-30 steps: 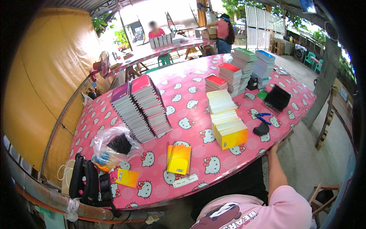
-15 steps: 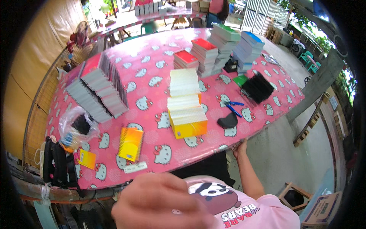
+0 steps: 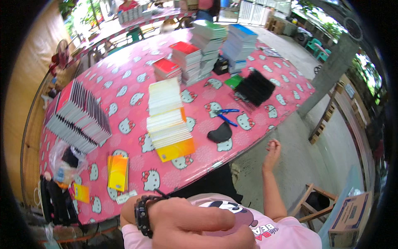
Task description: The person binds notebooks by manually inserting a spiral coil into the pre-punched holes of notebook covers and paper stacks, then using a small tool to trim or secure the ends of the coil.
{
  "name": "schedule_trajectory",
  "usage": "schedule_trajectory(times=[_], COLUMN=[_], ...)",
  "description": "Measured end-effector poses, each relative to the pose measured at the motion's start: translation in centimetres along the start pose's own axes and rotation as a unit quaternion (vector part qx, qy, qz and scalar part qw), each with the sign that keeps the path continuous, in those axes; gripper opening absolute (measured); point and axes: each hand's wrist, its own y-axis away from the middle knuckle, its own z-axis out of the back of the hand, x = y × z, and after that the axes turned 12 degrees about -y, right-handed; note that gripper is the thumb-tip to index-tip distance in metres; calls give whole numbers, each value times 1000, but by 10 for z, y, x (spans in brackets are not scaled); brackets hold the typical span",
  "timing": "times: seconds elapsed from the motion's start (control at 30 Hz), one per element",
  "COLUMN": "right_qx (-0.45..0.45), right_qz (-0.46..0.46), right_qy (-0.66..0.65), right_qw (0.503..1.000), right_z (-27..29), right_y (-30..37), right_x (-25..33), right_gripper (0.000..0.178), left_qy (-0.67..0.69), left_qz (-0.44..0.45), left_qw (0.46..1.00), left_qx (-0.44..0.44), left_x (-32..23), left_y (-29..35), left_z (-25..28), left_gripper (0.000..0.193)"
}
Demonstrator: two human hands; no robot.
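Note:
My left hand (image 3: 195, 222), with a black band on its wrist, is close up at the bottom, in front of my pink shirt. Its fingers are curled; anything inside them is hidden. Off the table's right edge hangs my right hand (image 3: 272, 154), its fingers loosely bent and apart, with nothing visible in them. On the table in front of me lies a slanting row of yellow-covered notebooks (image 3: 176, 150), mostly showing white page edges. Left of it are yellow spiral notebooks (image 3: 118, 172). Blue-handled pliers (image 3: 227, 112) rest near a dark curved piece (image 3: 220, 133).
Tall notebook stacks with green (image 3: 208, 29), blue (image 3: 242, 33) and red covers (image 3: 185, 48) stand at the back. A pile of black spiral coils (image 3: 255, 88) lies right. At left are more bound notebooks (image 3: 78, 120), a plastic bag (image 3: 62, 166) and a black bag (image 3: 58, 203).
My right hand has left the table edge and moved out to the right. My left hand has shifted right, and its wrist band now shows. The view has turned, so the table appears further left.

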Motion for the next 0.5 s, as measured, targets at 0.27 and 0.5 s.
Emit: schedule_trajectory(times=[0.27, 0.5], right_qx=[141, 151], right_qz=[25, 46], right_qy=[8, 88], right_qw=[990, 984], right_z=[-68, -57], right_y=[26, 18], right_x=[-3, -50], right_gripper=[13, 16], left_qy=[269, 315], left_qz=[-220, -250], left_qw=[928, 909], left_qx=[131, 109], left_x=[21, 9], left_y=[-20, -60], left_z=[-32, -76], left_gripper=[19, 16])
